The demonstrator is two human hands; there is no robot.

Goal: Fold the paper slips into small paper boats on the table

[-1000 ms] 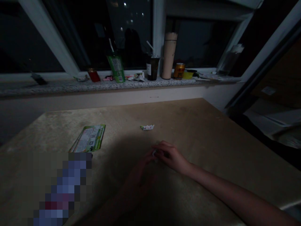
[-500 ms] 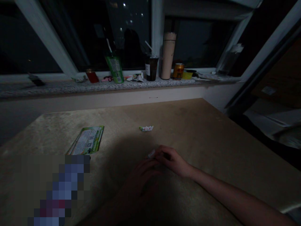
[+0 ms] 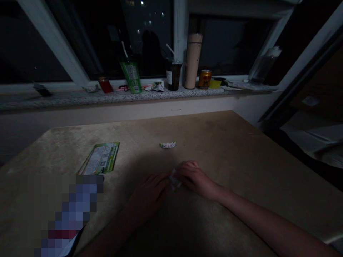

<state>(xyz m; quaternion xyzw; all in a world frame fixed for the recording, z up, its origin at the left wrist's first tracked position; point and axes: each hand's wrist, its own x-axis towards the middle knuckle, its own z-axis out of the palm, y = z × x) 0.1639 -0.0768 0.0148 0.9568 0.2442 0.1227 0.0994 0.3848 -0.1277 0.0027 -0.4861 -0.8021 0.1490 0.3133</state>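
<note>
Between my hands on the tabletop lies a small whitish printed piece of paper, dim and partly covered by fingers. My right hand has its fingers bent and pressed together on the paper's right side. From the left, my left hand rests with its fingers stretched out low over the table, the tips at the paper's left edge. A little beyond them sits a small folded paper, white with green ends. Both hands are in deep shadow, so the fingertips are hard to make out.
Green printed sheets lie on the table at the left, by a pixelated blue object. Along the windowsill stand a green cup, a dark cup, a pink flask and an orange can.
My left hand has moved back left and flattened, uncovering more of the paper. My right hand's fingers have come down over its right side. The view has shifted slightly.
</note>
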